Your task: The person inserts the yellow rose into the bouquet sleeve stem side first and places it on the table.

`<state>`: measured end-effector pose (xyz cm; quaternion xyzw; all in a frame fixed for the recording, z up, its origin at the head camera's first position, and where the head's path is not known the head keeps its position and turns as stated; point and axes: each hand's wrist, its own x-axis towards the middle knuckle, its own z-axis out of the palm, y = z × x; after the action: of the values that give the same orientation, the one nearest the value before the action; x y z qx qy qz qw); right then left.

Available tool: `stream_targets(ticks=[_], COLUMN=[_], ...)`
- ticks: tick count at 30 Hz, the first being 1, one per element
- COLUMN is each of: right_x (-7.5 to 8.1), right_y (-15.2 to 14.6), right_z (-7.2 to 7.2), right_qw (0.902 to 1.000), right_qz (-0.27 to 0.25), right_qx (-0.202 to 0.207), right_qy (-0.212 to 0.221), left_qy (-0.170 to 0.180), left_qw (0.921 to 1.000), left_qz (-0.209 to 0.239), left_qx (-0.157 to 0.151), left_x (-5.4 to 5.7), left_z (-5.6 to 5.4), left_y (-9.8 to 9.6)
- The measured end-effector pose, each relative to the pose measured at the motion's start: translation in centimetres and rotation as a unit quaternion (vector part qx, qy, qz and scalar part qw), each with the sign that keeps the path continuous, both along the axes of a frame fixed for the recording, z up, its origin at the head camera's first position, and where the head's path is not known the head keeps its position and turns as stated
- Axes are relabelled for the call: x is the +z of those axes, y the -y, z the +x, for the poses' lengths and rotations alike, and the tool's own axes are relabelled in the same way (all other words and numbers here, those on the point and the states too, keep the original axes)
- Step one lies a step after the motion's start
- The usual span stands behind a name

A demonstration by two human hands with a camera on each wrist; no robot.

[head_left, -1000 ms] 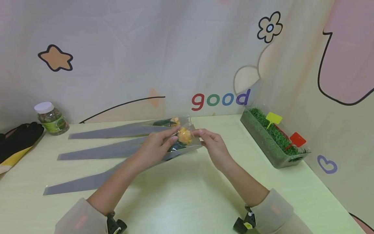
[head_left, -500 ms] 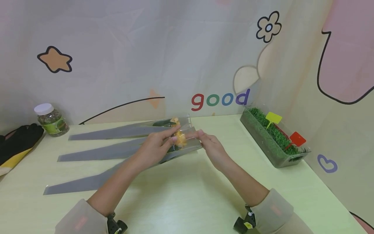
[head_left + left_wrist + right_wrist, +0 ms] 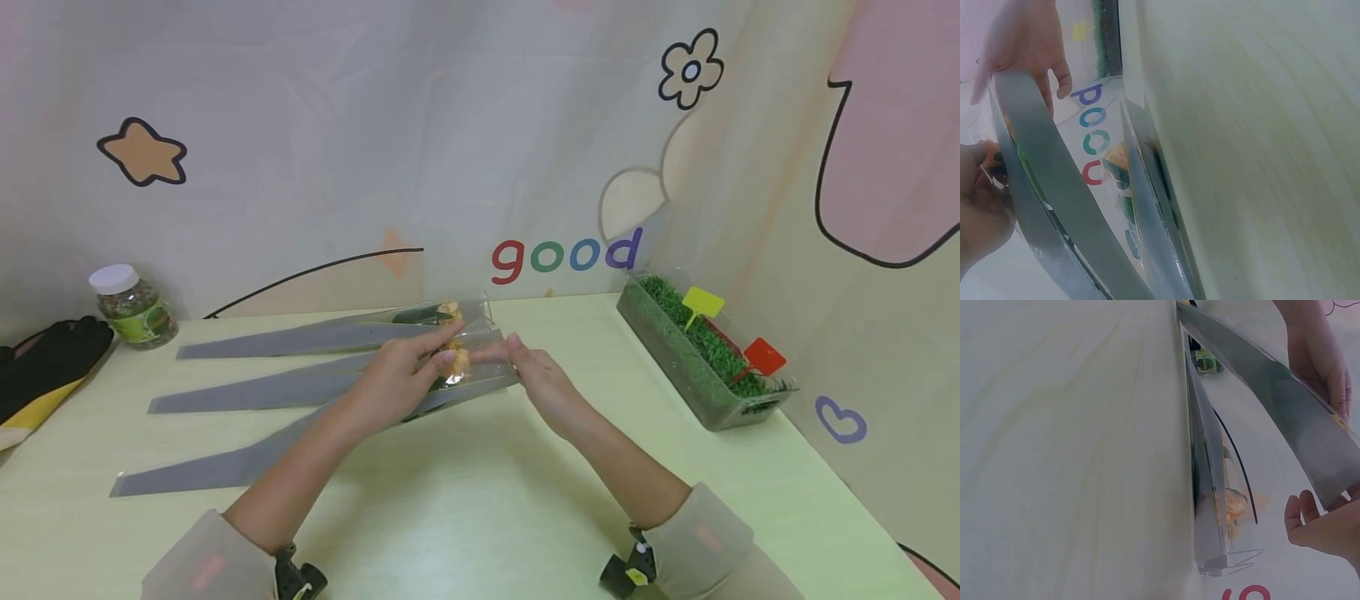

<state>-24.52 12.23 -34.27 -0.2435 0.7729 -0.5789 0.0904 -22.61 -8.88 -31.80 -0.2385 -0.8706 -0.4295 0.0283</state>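
Observation:
My left hand (image 3: 393, 379) grips the raised end of a grey-and-clear flower sleeve (image 3: 202, 473), thumb beside a yellow-orange flower (image 3: 459, 362) inside it. At the sleeve's mouth, the index finger of my right hand (image 3: 551, 387) reaches straight in toward the flower. The right thumb lies at the rim, and in the right wrist view the lower fingers bend loosely beneath the sleeve's end. Behind, a middle sleeve (image 3: 247, 393) and a far sleeve (image 3: 277, 342) lie flat. The far one shows its flower (image 3: 450, 310); the middle sleeve's flower end is hidden by my left hand.
A clear planter (image 3: 675, 371) of green grass holds a yellow tag (image 3: 703, 302) and a red tag (image 3: 765, 357) at the right. At the left are a white-lidded jar (image 3: 135, 308) and a black-and-yellow cloth item (image 3: 56, 367). A printed curtain (image 3: 337, 150) hangs behind the table.
The right index finger has moved left into the sleeve's mouth from its rim. The flower has shifted left, deeper toward my left hand. The left hand has stayed in place.

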Motion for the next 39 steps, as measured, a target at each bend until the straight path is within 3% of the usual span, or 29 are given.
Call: stream_targets(ticks=[5, 11, 16, 27, 30, 33, 36, 39], right_x=[0.2, 0.9, 1.6, 2.2, 2.2, 2.1, 1.9, 1.6], right_y=[-0.2, -0.1, 0.1, 0.5, 0.5, 0.5, 0.3, -0.1], right_z=[0.1, 0.1, 0.2, 0.5, 0.5, 0.5, 0.4, 0.4], right_qw=[0.9992, 0.9873, 0.9763, 0.9763, 0.9773, 0.9782, 0.9788, 0.9786], right_qz=[0.006, -0.01, -0.009, 0.016, 0.016, 0.02, 0.034, 0.049], right_qx=[-0.038, -0.126, -0.154, -0.184, -0.183, -0.182, -0.178, -0.178], right_qy=[-0.01, -0.096, -0.152, -0.113, -0.105, -0.098, -0.095, -0.092], left_qy=[0.008, 0.019, 0.018, -0.013, -0.009, 0.008, -0.008, -0.031], left_qw=[0.9999, 0.9998, 0.9995, 0.9992, 0.999, 0.9976, 0.9898, 0.9774], left_qz=[-0.007, -0.009, -0.024, -0.035, -0.04, -0.069, -0.141, -0.207], left_qx=[0.001, -0.002, -0.004, -0.018, -0.019, -0.006, 0.016, 0.034], left_x=[0.1, 0.1, -0.1, -0.2, 0.2, 0.8, 1.2, 0.7], left_z=[0.0, -0.1, -0.2, -0.1, 0.5, 1.9, 3.8, 5.6], left_y=[-0.1, -0.3, -0.5, 0.2, 1.8, 4.4, 7.5, 10.4])
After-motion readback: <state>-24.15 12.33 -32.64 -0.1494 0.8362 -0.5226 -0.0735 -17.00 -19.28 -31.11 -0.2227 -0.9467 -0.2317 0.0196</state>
